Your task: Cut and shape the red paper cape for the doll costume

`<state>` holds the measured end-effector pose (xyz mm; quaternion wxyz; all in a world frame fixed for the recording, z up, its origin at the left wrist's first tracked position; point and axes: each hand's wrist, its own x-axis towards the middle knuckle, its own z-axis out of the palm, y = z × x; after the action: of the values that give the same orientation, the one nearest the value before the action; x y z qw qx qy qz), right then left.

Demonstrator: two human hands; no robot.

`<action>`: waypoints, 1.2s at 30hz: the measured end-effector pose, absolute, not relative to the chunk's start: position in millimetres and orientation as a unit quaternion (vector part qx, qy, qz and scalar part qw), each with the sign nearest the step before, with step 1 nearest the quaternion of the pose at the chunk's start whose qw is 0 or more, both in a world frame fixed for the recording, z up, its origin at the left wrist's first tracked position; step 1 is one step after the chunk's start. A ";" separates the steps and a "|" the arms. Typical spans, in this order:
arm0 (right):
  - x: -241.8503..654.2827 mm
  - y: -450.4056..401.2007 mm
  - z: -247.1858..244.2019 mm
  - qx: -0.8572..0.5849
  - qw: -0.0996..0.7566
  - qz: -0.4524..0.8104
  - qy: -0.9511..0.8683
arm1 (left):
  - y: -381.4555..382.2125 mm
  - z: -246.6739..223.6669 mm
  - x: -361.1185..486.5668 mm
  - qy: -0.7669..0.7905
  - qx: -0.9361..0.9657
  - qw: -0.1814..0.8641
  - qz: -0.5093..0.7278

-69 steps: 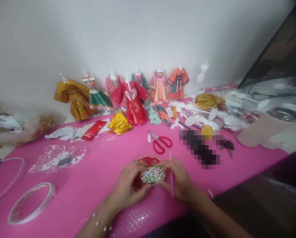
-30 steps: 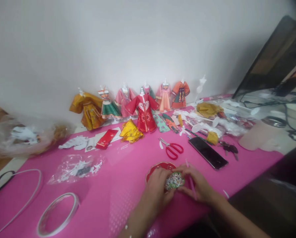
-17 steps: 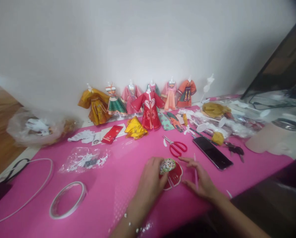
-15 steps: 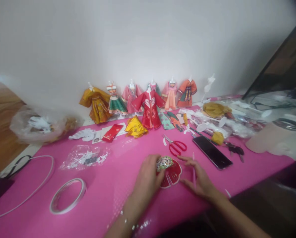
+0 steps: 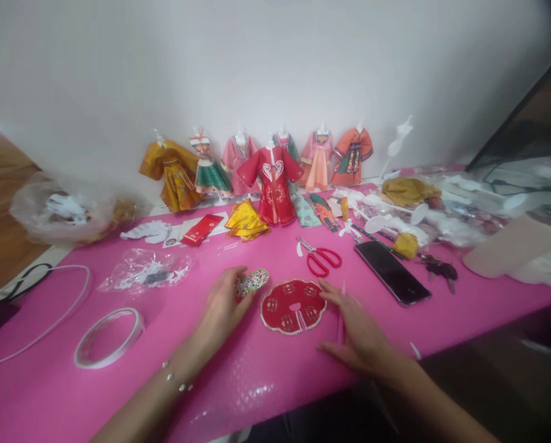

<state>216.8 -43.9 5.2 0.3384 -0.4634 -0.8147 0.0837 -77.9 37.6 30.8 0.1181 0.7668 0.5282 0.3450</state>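
The left hand (image 5: 222, 307) is pinching the small patterned oval piece (image 5: 252, 282) in a narrow grip just left of the red round collar piece (image 5: 293, 306) lying flat on the pink bench (image 5: 220, 394), while the right hand (image 5: 356, 332), loosely gripping a thin pink stick (image 5: 341, 317), is touching the collar's right edge.

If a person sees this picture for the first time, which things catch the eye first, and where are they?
First comes the row of small paper dresses standing along the white wall, above the bright pink mat. Near the front, the red scalloped piece lies flat between the two hands, with the left hand touching a small patterned piece. Red scissors and a dark phone lie behind them to the right.
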 end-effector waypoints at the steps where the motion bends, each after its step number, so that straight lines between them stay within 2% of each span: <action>1: 215.8 -44.1 4.8 -0.464 0.335 0.083 -0.815 | 38.6 28.3 -77.6 0.533 0.763 0.119 0.346; 12: 208.8 -32.2 10.3 -0.459 0.353 0.085 -0.811 | 28.0 26.2 -86.1 0.502 0.773 0.128 0.366; 17: 211.4 -31.9 10.0 -0.475 0.301 0.100 -0.821 | 20.5 31.9 -80.8 0.468 0.796 0.144 0.356; 23: 216.0 -30.1 10.0 -0.492 0.293 0.102 -0.814 | 12.5 37.2 -72.5 0.449 0.808 0.174 0.339; 27: 218.2 -30.6 9.4 -0.490 0.310 0.110 -0.807 | 11.0 38.2 -70.3 0.444 0.812 0.180 0.333; 36: 218.7 -38.9 19.1 -0.449 0.417 0.123 -0.781 | 9.7 37.5 -70.4 0.442 0.811 0.200 0.327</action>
<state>218.7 -38.9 19.1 0.4171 -0.4487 -0.7808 0.1227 -70.4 9.7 37.5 0.2000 0.8112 0.4418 0.3269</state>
